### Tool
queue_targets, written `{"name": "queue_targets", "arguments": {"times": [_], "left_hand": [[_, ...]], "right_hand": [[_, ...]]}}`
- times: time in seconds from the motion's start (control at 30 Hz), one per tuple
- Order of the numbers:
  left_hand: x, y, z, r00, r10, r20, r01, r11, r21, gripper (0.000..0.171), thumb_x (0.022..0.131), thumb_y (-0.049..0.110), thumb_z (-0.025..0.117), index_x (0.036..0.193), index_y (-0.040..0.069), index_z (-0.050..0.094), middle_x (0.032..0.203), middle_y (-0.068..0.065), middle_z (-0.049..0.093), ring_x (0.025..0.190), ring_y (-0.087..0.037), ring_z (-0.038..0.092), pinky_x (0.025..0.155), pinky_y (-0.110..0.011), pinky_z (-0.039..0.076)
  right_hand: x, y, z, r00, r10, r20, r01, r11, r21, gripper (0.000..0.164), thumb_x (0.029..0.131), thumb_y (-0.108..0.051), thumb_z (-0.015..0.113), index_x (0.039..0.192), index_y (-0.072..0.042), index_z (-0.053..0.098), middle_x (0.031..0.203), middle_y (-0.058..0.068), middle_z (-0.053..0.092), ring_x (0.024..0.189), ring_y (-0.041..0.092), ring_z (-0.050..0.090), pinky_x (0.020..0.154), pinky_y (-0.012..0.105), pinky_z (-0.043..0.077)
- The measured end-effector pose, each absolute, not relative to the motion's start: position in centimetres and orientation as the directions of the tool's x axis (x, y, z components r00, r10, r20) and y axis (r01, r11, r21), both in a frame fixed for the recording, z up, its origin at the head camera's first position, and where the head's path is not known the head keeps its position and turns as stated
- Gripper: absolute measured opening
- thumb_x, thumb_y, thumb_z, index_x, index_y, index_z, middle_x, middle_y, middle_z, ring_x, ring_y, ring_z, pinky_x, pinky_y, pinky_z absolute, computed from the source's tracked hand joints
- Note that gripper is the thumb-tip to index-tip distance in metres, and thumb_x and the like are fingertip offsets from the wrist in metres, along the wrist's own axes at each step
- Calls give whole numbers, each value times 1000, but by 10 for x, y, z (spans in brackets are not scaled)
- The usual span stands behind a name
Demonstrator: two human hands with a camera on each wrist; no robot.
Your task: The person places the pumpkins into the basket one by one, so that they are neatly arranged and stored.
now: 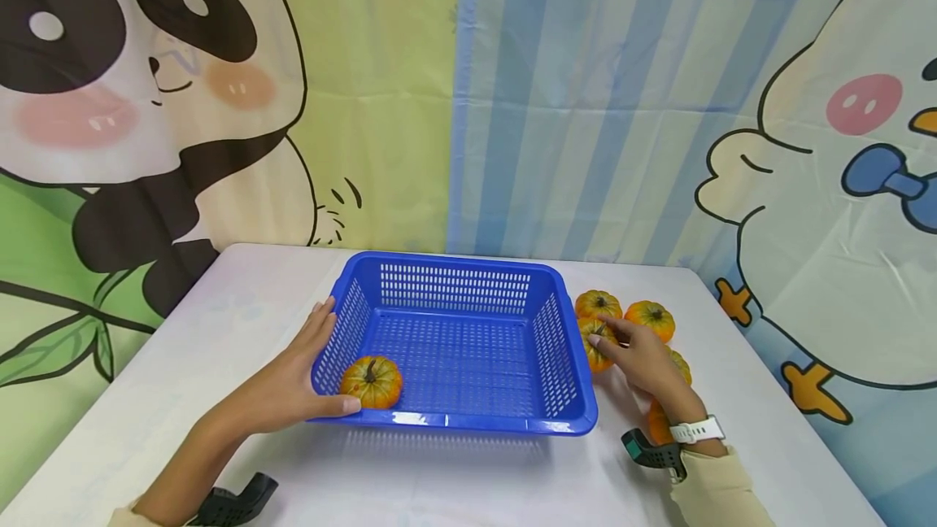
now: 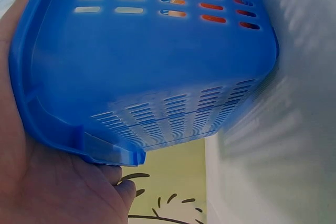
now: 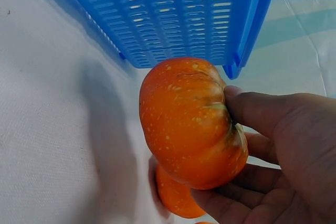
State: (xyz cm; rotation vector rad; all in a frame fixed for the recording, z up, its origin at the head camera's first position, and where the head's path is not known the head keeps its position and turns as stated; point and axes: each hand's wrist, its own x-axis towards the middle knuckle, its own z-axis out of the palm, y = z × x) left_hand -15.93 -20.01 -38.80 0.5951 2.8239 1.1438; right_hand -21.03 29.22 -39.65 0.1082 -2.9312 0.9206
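A blue plastic basket point(image 1: 457, 421) stands on the table with one small orange-and-green pumpkin point(image 1: 371, 382) in its near left corner. My left hand point(image 1: 293, 381) holds the basket's left near corner, thumb over the near rim and fingers along the left side. To the right of the basket, my right hand point(image 1: 647, 360) grips another pumpkin point(image 3: 189, 124) between thumb and fingers, close to the stem. In the right wrist view, that pumpkin appears just outside the perforated basket wall point(image 3: 173, 19), with a second pumpkin point(image 3: 178, 192) beneath it.
Several more pumpkins lie right of the basket: one behind point(image 1: 598, 304), one at the far right point(image 1: 650, 319), others partly hidden by my right hand and wrist. The white tablecloth point(image 1: 439, 486) meets a cartoon-printed curtain point(image 1: 571, 104) at the back.
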Motion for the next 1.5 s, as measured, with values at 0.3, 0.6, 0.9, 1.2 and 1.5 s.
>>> {"name": "queue_targets", "arguments": {"times": [0.3, 0.6, 0.9, 1.2, 1.5], "left_hand": [[-160, -200, -387, -925, 365, 102, 335, 660, 672, 122, 74, 49, 80, 155, 1, 3, 162, -6, -13, 146, -37, -8, 103, -73, 15], [-158, -200, -388, -927, 361, 101, 330, 657, 678, 122, 74, 49, 80, 155, 1, 2, 162, -6, -13, 146, -37, -8, 103, -73, 15], [-160, -200, -389, -925, 366, 107, 338, 659, 672, 122, 74, 49, 80, 155, 1, 3, 162, -6, -13, 146, -35, -9, 104, -72, 14], [-161, -200, -387, -925, 364, 106, 334, 651, 682, 122, 73, 48, 81, 155, -1, 3, 162, -6, -12, 146, -34, -10, 105, -72, 13], [-160, -200, -387, -924, 366, 107, 338, 657, 674, 123, 73, 49, 81, 154, -2, 4, 162, -5, -12, 146, -34, -10, 106, -71, 13]], "right_hand": [[-210, 295, -390, -994, -11, 108, -74, 795, -602, 65, 95, -43, 62, 139, 3, 50, 120, 29, 61, 101, 38, 63, 77, 41, 57], [-208, 295, -384, -990, 4, 140, -86, 772, -630, 66, 95, -45, 60, 138, 4, 51, 123, 29, 59, 100, 36, 63, 83, 45, 55], [-208, 299, -379, -989, 42, 142, -63, 749, -660, 68, 95, -48, 58, 138, 3, 51, 119, 26, 62, 100, 35, 62, 83, 43, 55], [-207, 299, -370, -989, 77, 127, -34, 717, -697, 71, 94, -52, 57, 140, 1, 50, 120, 24, 59, 103, 34, 59, 86, 43, 54], [-208, 296, -364, -990, 63, 130, -49, 701, -712, 71, 93, -55, 56, 141, -3, 50, 121, 22, 60, 103, 34, 61, 86, 43, 54]]}}
